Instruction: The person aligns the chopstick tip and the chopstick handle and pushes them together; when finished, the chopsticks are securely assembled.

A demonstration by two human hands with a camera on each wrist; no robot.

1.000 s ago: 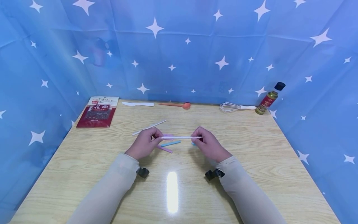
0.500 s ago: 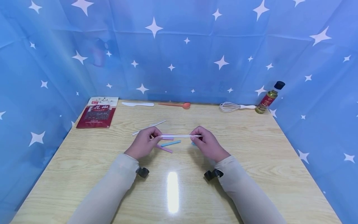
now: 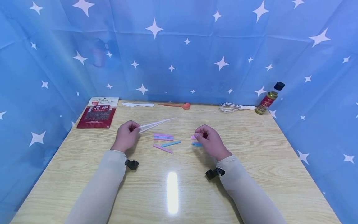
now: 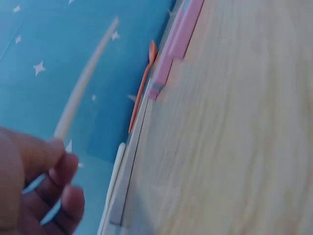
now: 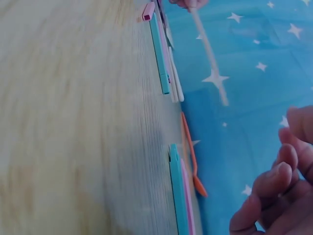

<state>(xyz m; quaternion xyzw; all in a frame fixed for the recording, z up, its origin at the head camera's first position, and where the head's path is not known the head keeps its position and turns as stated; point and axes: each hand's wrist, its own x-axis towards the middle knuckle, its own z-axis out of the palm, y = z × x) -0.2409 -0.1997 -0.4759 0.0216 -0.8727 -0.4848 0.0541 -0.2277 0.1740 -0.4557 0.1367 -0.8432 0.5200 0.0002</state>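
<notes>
Star-printed blue cloth walls in a pale wooden table (image 3: pixel 251 161) on three sides. Above it the left hand (image 3: pixel 126 137) pinches one end of a white straw (image 3: pixel 156 123), fingers curled round it, so the straw juts up and to the right over the wood, close above a second white straw (image 3: pixel 148 127) lying on the table. The right hand (image 3: pixel 208 140) hovers with fingers loosely curled and holds nothing that shows, just above short pink and blue straw pieces (image 3: pixel 195 141).

Held only at its tip, the long straw could sag or swing, and a dip might knock the stacked pink and blue pieces (image 3: pixel 163 137) just below it out of line. These light bits would also scatter at a careless brush from either sleeve.

Between the hands lie a blue piece (image 3: pixel 170 143) and a pink piece (image 3: pixel 162 149). Both wrist views are blurred; the left one shows only fingertips and the straw against the cloth. The right palm hides part of the pieces beneath it, so their count is unclear. Along the far edge sit a red packet (image 3: pixel 97 112), white spatula (image 3: pixel 138 104), orange spoon (image 3: pixel 176 105), whisk (image 3: pixel 236 107) and bottle (image 3: pixel 269 99).
</notes>
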